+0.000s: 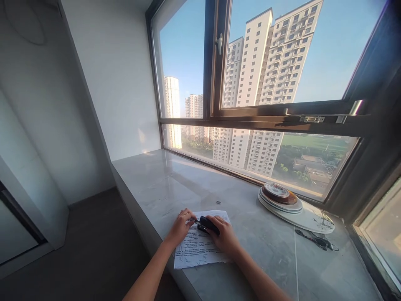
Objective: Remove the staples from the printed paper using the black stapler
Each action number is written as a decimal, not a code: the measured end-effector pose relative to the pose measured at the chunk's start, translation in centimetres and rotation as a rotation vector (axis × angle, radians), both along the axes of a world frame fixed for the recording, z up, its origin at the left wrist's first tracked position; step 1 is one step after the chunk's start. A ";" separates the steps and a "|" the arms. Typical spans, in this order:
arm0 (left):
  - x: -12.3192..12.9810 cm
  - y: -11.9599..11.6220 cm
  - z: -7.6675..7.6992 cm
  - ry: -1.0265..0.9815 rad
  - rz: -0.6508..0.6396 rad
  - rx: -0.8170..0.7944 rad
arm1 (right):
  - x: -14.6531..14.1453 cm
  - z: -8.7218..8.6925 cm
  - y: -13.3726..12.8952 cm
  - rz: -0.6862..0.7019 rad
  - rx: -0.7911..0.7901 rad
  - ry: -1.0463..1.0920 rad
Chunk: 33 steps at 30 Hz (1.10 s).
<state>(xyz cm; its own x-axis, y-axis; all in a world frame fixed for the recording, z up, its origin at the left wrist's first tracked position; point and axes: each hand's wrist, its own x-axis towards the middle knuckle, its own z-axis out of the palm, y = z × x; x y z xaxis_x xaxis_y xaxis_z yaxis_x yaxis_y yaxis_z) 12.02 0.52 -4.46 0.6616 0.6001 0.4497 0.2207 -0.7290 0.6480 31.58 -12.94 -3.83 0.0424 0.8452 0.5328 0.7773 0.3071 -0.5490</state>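
Note:
A black stapler (209, 225) is held over a printed sheet of paper (200, 250) on the grey stone window sill. My right hand (224, 235) wraps around its body from the right. At the stapler's left end, the fingers of my left hand (181, 225) are closed in a pinch on a thin dark part that sticks out of it; its details are too small to make out. The paper lies flat beneath both hands, with some handwriting along its near edge. Just beyond the paper rests a small grey strip (218, 202), which looks like staples.
On the right of the sill (150, 175) stands a stack of plates (282, 196) on a white oval board (316, 221). A dark beaded cord with a ring (321, 242) lies close by. The window frame (250, 112) bounds the far side; the sill drops to the floor at left.

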 end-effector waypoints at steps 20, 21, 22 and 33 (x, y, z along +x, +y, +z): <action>-0.2 -0.5 0.6 -0.050 -0.062 -0.037 | 0.1 -0.5 0.2 0.041 -0.035 0.010; -0.3 -0.4 0.6 -0.047 -0.057 -0.035 | 0.1 -0.5 0.2 0.039 -0.036 0.010; -0.3 -0.4 0.6 -0.042 -0.051 -0.034 | 0.1 -0.5 0.2 0.036 -0.039 0.009; -0.3 -0.2 0.3 0.000 -0.073 -0.055 | 0.3 -0.8 0.5 0.025 -0.020 0.013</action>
<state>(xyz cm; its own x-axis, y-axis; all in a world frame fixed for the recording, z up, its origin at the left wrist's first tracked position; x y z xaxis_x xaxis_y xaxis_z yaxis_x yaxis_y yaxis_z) 11.70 0.34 -4.19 0.7046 0.5736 0.4177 0.1680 -0.7067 0.6872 31.88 -12.44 -4.67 0.0276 0.8565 0.5155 0.7622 0.3156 -0.5652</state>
